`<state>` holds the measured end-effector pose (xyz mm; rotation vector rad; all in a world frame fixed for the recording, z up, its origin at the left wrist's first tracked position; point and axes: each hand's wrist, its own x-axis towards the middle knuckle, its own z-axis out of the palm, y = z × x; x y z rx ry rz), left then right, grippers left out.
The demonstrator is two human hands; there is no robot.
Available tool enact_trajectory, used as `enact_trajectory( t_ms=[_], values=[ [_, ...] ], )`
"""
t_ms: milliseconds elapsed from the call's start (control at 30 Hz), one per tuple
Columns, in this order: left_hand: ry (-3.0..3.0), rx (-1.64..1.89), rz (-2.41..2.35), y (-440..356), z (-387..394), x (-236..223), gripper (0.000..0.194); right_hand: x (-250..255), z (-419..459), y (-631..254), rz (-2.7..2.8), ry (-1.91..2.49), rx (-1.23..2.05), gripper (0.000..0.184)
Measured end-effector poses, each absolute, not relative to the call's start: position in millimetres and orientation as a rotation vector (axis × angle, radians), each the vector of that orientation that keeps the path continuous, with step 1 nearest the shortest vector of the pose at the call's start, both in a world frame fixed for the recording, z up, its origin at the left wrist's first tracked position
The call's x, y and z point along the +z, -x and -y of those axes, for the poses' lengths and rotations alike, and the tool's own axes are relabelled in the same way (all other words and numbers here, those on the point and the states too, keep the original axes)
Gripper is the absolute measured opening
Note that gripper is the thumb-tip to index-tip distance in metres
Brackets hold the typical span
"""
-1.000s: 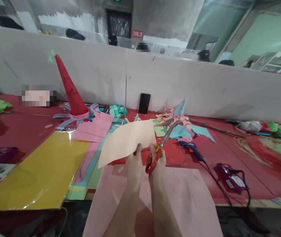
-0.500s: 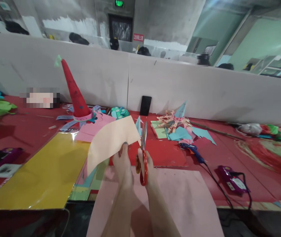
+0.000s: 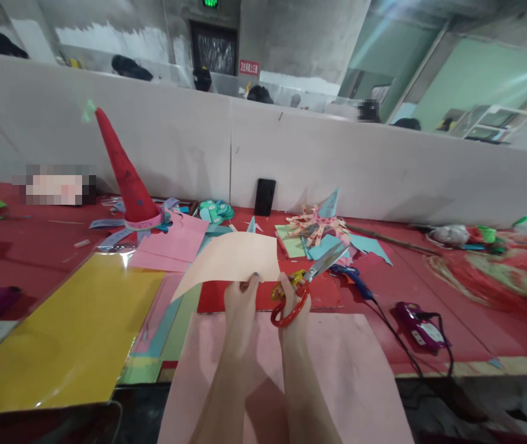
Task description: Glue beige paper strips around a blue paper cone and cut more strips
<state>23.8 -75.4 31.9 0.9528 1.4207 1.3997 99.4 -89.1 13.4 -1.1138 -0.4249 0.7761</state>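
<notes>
My left hand (image 3: 241, 305) pinches the near edge of a peach paper sheet (image 3: 233, 259) and holds it up over the table. Beside it, my right hand (image 3: 294, 308) grips red-handled scissors (image 3: 305, 287), fingers through the loops. The blades point up and to the right, away from the sheet. A large pink sheet (image 3: 337, 370) lies flat under both forearms.
A yellow sheet in plastic (image 3: 60, 333) lies at the left. A red paper cone (image 3: 122, 169) stands near the white partition (image 3: 337, 166). A black phone (image 3: 264, 196) leans on it. Paper scraps (image 3: 319, 231), a blue glue gun (image 3: 353, 280) and a purple device (image 3: 418, 327) lie at the right.
The scissors swung from pointing straight up beside the sheet's edge to pointing right, away from it. The peach sheet tilted back toward level and shifted right.
</notes>
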Motion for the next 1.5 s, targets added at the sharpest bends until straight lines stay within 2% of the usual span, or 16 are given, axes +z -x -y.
enact_trajectory(
  t_ms=[367, 567, 800, 933, 1200, 1333, 1500],
  values=[
    [-1.157, 1.280, -1.515, -24, 76, 32, 0.013, -2, 82, -98, 0.369, 1.156, 0.796, 0.039],
    [-1.205, 1.285, -1.461, -22, 78, 28, 0.020, 4, 91, -105, 0.405, 1.185, 0.795, 0.032],
    [-1.172, 1.211, -1.363, -25, 76, 26, 0.019, 10, 91, -111, 0.361, 1.234, 0.738, 0.036],
    [-1.153, 1.248, -1.357, -36, 75, 28, 0.016, 13, 95, -113, 0.395, 1.209, 0.746, 0.038],
    [-1.126, 1.424, -1.315, -64, 76, 43, 0.022, 14, 96, -114, 0.387, 1.192, 0.801, 0.038],
    [-1.077, 1.498, -1.279, -57, 81, 43, 0.031, 10, 91, -106, 0.420, 1.112, 0.945, 0.043],
    [-0.986, 1.569, -1.289, -39, 77, 43, 0.029, 3, 88, -100, 0.533, 1.095, 0.999, 0.042]
  ],
)
